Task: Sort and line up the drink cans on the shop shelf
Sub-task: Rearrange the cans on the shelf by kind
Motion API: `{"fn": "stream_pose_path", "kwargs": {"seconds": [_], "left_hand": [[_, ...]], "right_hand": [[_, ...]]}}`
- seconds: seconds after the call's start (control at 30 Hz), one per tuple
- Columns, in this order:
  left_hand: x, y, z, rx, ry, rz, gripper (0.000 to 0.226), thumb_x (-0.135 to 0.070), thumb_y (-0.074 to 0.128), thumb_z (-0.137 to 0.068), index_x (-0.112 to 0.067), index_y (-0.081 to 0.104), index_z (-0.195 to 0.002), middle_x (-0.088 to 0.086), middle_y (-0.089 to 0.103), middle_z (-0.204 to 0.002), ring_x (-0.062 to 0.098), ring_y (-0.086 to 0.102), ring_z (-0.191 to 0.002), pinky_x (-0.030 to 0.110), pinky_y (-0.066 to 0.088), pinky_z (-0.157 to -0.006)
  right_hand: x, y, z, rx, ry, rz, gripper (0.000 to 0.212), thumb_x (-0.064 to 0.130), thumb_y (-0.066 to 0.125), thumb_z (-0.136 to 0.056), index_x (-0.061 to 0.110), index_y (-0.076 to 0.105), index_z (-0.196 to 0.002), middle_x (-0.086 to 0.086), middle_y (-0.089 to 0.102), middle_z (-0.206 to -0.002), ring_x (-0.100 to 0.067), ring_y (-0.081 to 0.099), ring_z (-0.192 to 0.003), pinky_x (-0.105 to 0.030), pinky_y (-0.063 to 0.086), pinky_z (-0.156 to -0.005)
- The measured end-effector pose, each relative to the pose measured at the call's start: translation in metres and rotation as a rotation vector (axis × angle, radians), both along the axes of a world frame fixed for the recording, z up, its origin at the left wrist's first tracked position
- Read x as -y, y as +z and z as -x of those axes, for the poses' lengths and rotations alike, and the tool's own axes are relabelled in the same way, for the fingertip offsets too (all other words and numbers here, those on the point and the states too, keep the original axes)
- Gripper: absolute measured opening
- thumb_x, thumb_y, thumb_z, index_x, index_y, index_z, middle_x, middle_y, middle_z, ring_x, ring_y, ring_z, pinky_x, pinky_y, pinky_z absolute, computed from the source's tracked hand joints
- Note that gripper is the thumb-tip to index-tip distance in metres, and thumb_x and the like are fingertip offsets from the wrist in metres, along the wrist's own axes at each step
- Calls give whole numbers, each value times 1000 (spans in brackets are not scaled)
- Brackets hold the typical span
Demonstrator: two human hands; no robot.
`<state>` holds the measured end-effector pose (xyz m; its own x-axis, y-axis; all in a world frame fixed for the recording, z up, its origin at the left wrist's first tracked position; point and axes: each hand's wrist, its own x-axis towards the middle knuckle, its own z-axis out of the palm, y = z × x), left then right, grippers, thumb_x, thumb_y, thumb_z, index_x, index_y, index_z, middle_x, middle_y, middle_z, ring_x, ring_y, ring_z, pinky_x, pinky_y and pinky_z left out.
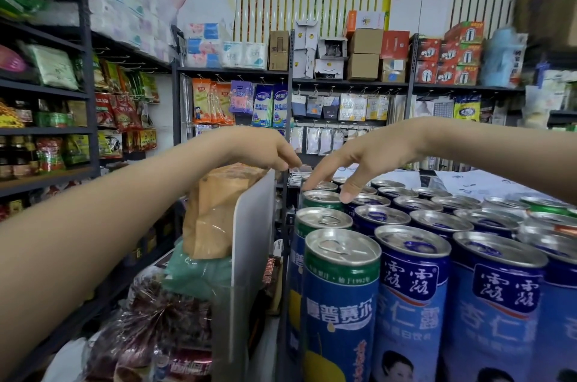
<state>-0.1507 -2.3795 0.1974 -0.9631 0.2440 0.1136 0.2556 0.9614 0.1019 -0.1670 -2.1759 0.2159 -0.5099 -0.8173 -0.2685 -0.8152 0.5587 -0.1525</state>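
Tall drink cans stand packed in rows on the shelf at lower right. A column of green-rimmed cans [342, 303] runs along the left edge. Blue almond-drink cans [412, 297] fill the rows to their right. My right hand [365, 160] reaches over the far cans, its fingertips touching the rims of a green-rimmed can [321, 198] and the can beside it. My left hand [265, 147] hovers above the white divider panel [253, 241] with its fingers curled downward, holding nothing that I can see.
Left of the divider lie a brown snack bag [215, 206] and red-wrapped packets [162, 319]. Dark metal racks with hanging snack packs stand at left and behind. Cardboard boxes [362, 53] sit on the top rear shelf. White cloth covers goods at far right.
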Motion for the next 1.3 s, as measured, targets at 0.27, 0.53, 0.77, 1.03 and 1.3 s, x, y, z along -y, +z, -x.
{"fn": "stream_pose_path", "kwargs": {"seconds": [0.27,0.53,0.77,1.03,1.3], "left_hand": [[-2,-10,-33,6,-60,56,24,-33,57,-92,-34,65,-114,-28,60,-93,-8,55,-88,20,39,-88],[-40,-41,-162,-361,-65,-448,53,-83,45,-62,-39,60,-87,-25,65,-84,-5,62,-76,18,50,-63],[-73,-65,-178,-283,39,-263,55,-80,56,-54,-45,40,-92,-12,64,-78,-1,55,-73,27,49,-63],[-65,-63,-170,-174,-21,-302,51,-65,67,-64,-41,39,-100,-8,68,-93,4,62,-82,38,55,-73],[-52,-35,-163,-328,5,-314,52,-76,40,-66,-39,59,-98,-21,64,-85,-8,60,-78,17,49,-74]], "right_hand": [[13,0,-4,-74,64,-48,55,17,70,-84,34,53,-133,25,49,-132,13,38,-121,1,27,-94],[13,-4,-10,-159,121,-24,36,26,68,-85,50,53,-107,38,49,-110,27,39,-105,0,30,-88],[12,-8,-31,-192,100,13,30,22,64,-87,34,63,-114,21,63,-117,-2,53,-116,-29,35,-107],[8,-11,-37,-191,64,35,18,26,59,-91,40,61,-102,26,61,-111,-6,54,-114,-25,39,-101],[1,3,-22,-45,16,110,37,15,51,-97,34,54,-129,24,53,-129,5,44,-123,-20,28,-104]]}}
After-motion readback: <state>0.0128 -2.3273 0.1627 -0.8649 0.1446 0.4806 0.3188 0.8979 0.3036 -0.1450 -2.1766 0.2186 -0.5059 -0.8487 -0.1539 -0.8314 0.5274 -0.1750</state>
